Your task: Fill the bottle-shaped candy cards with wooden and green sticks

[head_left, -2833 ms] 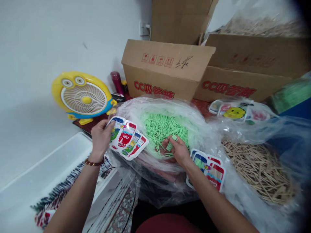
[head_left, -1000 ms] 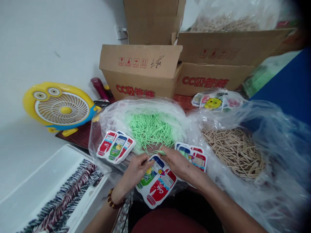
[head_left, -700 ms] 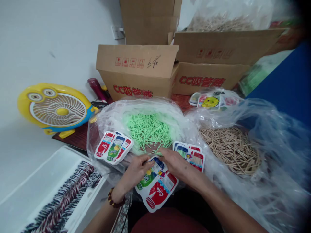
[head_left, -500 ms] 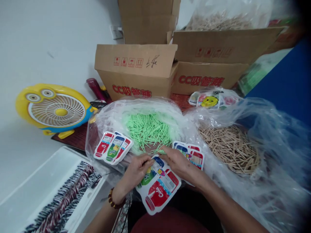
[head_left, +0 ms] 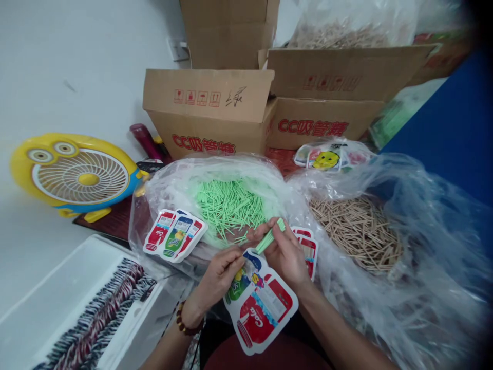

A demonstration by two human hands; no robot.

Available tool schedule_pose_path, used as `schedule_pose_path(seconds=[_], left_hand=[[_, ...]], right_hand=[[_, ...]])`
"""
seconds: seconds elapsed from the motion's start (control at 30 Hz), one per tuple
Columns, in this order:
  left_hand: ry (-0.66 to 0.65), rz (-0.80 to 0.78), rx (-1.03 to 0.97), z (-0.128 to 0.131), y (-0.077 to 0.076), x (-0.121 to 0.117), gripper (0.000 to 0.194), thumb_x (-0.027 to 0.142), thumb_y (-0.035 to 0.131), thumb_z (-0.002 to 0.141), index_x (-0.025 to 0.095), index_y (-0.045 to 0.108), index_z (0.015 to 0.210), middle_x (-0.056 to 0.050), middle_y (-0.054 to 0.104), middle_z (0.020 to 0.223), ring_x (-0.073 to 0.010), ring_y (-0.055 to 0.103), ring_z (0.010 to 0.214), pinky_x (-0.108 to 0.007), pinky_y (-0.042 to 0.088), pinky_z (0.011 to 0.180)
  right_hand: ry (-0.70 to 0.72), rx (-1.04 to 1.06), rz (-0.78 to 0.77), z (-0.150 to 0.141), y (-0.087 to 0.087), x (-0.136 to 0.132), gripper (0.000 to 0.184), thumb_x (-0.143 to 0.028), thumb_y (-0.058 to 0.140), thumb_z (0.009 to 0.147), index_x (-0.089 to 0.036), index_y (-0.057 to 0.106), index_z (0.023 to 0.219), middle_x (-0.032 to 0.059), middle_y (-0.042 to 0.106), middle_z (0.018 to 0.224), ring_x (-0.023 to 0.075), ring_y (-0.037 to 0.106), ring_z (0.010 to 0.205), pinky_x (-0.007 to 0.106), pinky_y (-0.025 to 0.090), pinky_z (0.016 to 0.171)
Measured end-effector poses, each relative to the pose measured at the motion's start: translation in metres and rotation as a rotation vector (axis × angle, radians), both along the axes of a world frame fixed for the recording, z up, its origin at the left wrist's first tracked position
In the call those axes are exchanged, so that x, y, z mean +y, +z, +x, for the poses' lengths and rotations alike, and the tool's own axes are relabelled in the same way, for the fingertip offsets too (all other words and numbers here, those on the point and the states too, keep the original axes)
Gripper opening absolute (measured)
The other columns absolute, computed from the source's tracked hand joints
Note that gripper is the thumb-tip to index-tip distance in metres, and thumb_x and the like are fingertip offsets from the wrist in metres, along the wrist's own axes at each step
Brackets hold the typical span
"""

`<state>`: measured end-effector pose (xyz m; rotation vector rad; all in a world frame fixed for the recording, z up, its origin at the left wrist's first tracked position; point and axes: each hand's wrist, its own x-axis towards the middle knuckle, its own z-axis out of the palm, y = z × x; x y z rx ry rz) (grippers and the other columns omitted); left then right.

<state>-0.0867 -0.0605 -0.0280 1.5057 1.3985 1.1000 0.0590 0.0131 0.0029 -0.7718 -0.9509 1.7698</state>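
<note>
My left hand [head_left: 215, 280] is closed on the top left edge of a plastic pouch [head_left: 265, 308] printed with green Sprite and red Cola bottles. My right hand [head_left: 288, 259] pinches a bundle of thin green candy sticks [head_left: 271, 235], held slanting. The lower end of the bundle is at the pouch's top edge; whether it is inside, I cannot tell. Behind the hands, a clear plastic bag [head_left: 164, 180] lies open around a pile of loose green sticks [head_left: 229, 205]. Similar pouches [head_left: 175, 235] lie to the left, and more pouches [head_left: 309, 252] are partly hidden behind my right hand.
Brown sticks [head_left: 358, 234] fill another open bag at right. A yellow fan [head_left: 82, 172] and a dark red bottle [head_left: 144, 140] stand at left. Cardboard boxes [head_left: 210, 121] line the back. A white foam box [head_left: 50, 288] with striped wrapped pieces is at lower left.
My left hand brought a pouch from the left to the middle. My right hand lifted the green bundle from the pile to the pouch's top and has just tilted it upright. The view swung right.
</note>
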Motion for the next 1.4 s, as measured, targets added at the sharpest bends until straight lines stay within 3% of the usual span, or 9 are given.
schedule_pose_path(seconds=[0.17,0.37,0.53,0.63,0.77,0.83,0.97,1.27,1.4], left_hand=[[0.057,-0.04,-0.087,0.005,-0.003,0.002,0.03,0.031,0.048,0.093,0.017,0.047,0.067,0.003,0.041,0.067,-0.0109,0.038,0.064,-0.023,0.033,0.061],[0.08,-0.179,-0.306,0.005,-0.01,0.006,0.023,0.037,0.055,0.089,0.015,0.058,0.081,0.002,0.049,0.072,-0.0108,0.042,0.067,-0.021,0.036,0.061],[0.138,-0.204,-0.451,0.005,-0.014,0.011,0.023,0.037,0.058,0.087,0.015,0.06,0.083,0.002,0.051,0.071,-0.0094,0.043,0.063,-0.02,0.036,0.059],[0.166,-0.181,-0.486,0.006,-0.014,0.014,0.023,0.037,0.059,0.087,0.014,0.06,0.083,0.002,0.051,0.071,-0.0091,0.043,0.063,-0.02,0.037,0.059],[0.196,-0.139,-0.522,0.007,-0.013,0.017,0.023,0.037,0.061,0.085,0.014,0.06,0.081,0.003,0.051,0.068,-0.0089,0.043,0.061,-0.02,0.038,0.058],[0.212,-0.115,-0.548,0.008,-0.012,0.017,0.022,0.036,0.062,0.085,0.015,0.061,0.081,0.003,0.052,0.068,-0.0091,0.044,0.061,-0.02,0.038,0.058],[0.247,-0.024,-0.521,0.006,-0.01,0.018,0.021,0.036,0.061,0.085,0.016,0.066,0.083,-0.001,0.058,0.076,-0.0114,0.05,0.067,-0.022,0.042,0.063],[0.285,0.199,-0.37,0.006,0.017,0.03,0.015,0.026,0.062,0.085,0.016,0.071,0.077,-0.004,0.062,0.085,-0.0153,0.055,0.08,-0.025,0.043,0.072],[0.249,0.043,-0.584,0.01,0.028,0.032,0.014,0.03,0.067,0.081,0.016,0.07,0.08,-0.001,0.063,0.077,-0.0121,0.055,0.07,-0.021,0.044,0.064]], right_hand=[[0.064,-0.01,-0.191,0.005,-0.011,-0.007,0.028,-0.045,0.064,0.081,-0.027,0.053,0.1,-0.0032,0.067,0.077,0.0157,0.062,0.062,0.025,0.046,0.053],[0.412,-0.023,-0.04,0.015,-0.004,0.004,0.024,-0.035,0.065,0.081,-0.027,0.059,0.103,0.0024,0.065,0.118,0.0212,0.065,0.099,0.034,0.052,0.084],[0.378,-0.475,0.437,0.031,0.002,0.02,0.035,-0.036,0.045,0.094,-0.031,0.053,0.128,0.0034,0.06,0.13,0.0207,0.056,0.118,0.041,0.04,0.105],[0.485,-0.74,0.741,0.036,0.007,0.026,0.039,-0.036,0.043,0.096,-0.031,0.051,0.133,0.0043,0.058,0.133,0.0214,0.053,0.123,0.042,0.038,0.107],[0.596,-0.831,0.893,0.039,0.014,0.029,0.048,-0.033,0.044,0.095,-0.027,0.038,0.142,0.0068,0.05,0.141,0.0207,0.049,0.127,0.04,0.041,0.105],[0.532,-0.857,0.881,0.04,0.016,0.03,0.042,-0.031,0.045,0.095,-0.025,0.044,0.137,0.0073,0.057,0.133,0.0199,0.055,0.119,0.036,0.045,0.098],[0.492,-0.983,0.936,0.048,0.021,0.034,0.02,-0.029,0.046,0.095,-0.023,0.063,0.102,0.0019,0.071,0.089,0.0167,0.066,0.08,0.028,0.049,0.072],[0.398,-1.072,1.074,0.053,0.05,0.046,0.018,-0.03,0.049,0.093,-0.022,0.063,0.086,-0.0013,0.066,0.075,0.0125,0.06,0.066,0.023,0.04,0.062],[0.325,-0.99,0.944,0.054,0.053,0.053,0.02,-0.035,0.052,0.091,-0.021,0.063,0.083,-0.002,0.062,0.069,0.0125,0.056,0.063,0.023,0.039,0.059]])
